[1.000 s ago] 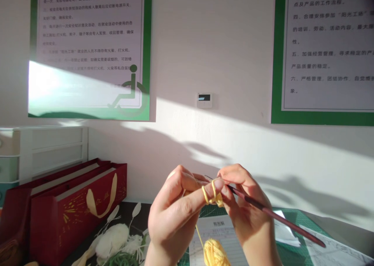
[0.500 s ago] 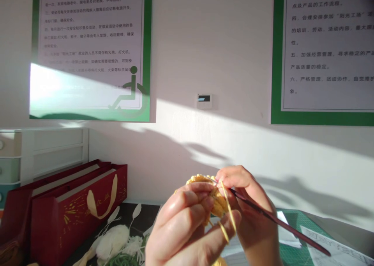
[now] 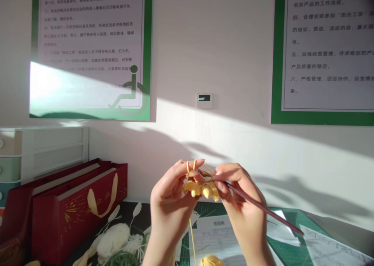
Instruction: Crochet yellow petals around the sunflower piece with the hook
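Note:
Both hands are raised together in the lower middle of the head view. My left hand [image 3: 175,188] is closed around a yellow crocheted piece [image 3: 204,190] with a scalloped edge. Yellow yarn [image 3: 191,234] wraps twice around its raised index finger and runs down between the wrists. In a pinch grip, my right hand [image 3: 241,190] holds a crochet hook [image 3: 265,209] with a dark red handle, which slants down to the right. The hook's tip is at the yellow piece, partly hidden by fingers. A yellow yarn ball [image 3: 212,260] shows at the bottom edge.
On the table lie a green cutting mat [image 3: 295,254] and printed sheets [image 3: 216,234]. To the left are white yarn [image 3: 113,240], green yarn [image 3: 124,258], red gift bags [image 3: 78,215] and a drawer unit [image 3: 10,168]. Behind is a wall with posters [image 3: 150,63].
My left hand has turned and moved up, its yarn-wrapped index finger now raised. The yellow piece has tilted to show its scalloped edge. The hook's handle end has shifted left and up.

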### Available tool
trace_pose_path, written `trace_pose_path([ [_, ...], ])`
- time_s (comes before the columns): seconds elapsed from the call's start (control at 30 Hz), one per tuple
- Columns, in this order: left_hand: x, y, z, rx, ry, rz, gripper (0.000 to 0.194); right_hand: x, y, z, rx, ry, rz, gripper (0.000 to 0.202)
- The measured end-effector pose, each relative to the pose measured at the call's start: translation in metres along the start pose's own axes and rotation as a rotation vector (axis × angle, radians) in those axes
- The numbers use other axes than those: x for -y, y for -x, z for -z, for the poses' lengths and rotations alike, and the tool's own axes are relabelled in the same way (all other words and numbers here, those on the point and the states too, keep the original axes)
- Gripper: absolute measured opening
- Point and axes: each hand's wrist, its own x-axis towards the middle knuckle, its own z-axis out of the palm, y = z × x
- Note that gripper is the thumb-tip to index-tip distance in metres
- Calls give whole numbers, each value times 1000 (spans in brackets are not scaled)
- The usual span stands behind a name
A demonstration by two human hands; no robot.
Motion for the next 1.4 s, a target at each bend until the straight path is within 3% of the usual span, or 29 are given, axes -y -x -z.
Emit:
trace_pose_path([
  [0.13,16,-5,6,-35,69,61,44,-18,-2,-2,78,-195,-244,4],
  [0.37,38,-6,10,3,115,219,53,-47,2,-6,27,-323,-335,15],
  [0.57,71,0,9,80,49,339,51,-93,18,-3,-46,-419,-472,19],
  [0.7,104,18,4,141,-65,388,24,-125,47,6,-50,-442,-639,32],
  [0.93,149,82,6,41,-257,386,25,-154,109,22,21,-329,-935,35],
  [1.07,164,109,25,-48,-375,368,27,-160,130,49,98,-168,-1113,32],
  [1.2,175,115,46,-110,-472,348,27,-166,139,99,108,104,-1241,34],
  [1.4,183,120,52,-129,-498,352,31,-183,145,165,125,521,-1323,35],
])
